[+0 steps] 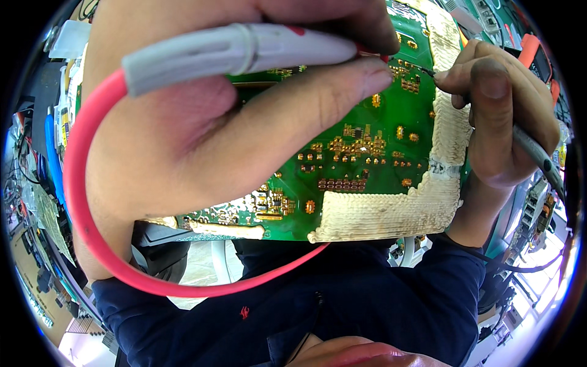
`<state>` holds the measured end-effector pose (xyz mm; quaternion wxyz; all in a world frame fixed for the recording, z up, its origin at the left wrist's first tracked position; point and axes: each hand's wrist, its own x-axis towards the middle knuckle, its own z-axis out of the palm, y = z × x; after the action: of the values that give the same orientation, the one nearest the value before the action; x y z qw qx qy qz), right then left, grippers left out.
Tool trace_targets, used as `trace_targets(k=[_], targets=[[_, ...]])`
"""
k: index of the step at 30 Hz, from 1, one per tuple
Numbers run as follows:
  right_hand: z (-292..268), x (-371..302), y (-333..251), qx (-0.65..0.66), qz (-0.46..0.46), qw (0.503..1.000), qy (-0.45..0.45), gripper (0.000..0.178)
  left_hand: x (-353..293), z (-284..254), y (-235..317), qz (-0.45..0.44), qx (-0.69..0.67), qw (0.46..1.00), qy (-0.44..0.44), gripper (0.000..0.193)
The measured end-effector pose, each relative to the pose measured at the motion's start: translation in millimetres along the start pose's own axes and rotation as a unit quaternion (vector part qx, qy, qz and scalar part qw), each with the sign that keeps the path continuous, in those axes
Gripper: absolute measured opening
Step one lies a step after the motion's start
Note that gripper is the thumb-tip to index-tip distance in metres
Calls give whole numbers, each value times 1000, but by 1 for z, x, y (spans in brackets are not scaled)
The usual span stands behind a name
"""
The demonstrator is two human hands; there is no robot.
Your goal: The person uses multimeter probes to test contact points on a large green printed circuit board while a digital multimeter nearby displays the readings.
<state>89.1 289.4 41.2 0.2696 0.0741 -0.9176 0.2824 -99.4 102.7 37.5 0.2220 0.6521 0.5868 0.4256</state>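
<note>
A green circuit board (pixel 348 220) with gold pads and small components fills the middle, under both hands. My left hand (pixel 244 147) reaches across it from the left, closed on a grey-white test probe (pixel 287 50). The probe lies nearly level, its front end pinched between thumb and finger above the upper right of the board. From its back end a thick pinkish-red lead (pixel 79 189) loops down and round. At the board's right edge my right hand (pixel 504 116) grips a slim grey test probe (pixel 531 150). Its dark tip points left, close to the red-lead probe's end; contact cannot be told.
Thick cream-coloured beading (pixel 391 217) runs along the board's right and lower edges. A blue tool handle (pixel 52 147) and loose parts crowd the left side. Electronic modules (pixel 538 214) and a thin black cable (pixel 520 267) lie at the right. My dark-clothed torso borders the board's near edge.
</note>
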Motion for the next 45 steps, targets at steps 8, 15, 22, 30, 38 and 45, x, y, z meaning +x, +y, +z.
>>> trace_targets(k=[8,15,22,30,38,45], targets=[[1,1,-1,-6,-5,1000,1,43,0,0,1,0,2,1000,2,27],[1,1,-2,-9,-2,1000,1,44,0,-1,1,0,3,1000,1,27],[0,0,-1,-13,-1,1000,-6,45,-1,0,1,3,6,1000,4,27],[1,0,-2,-4,3,1000,2,44,-1,0,0,5,6,1000,5,27],[2,0,-3,-6,4,1000,8,45,-1,0,0,7,7,1000,6,27],[2,0,-3,-6,7,1000,0,45,-2,0,-1,7,9,1000,8,27]])
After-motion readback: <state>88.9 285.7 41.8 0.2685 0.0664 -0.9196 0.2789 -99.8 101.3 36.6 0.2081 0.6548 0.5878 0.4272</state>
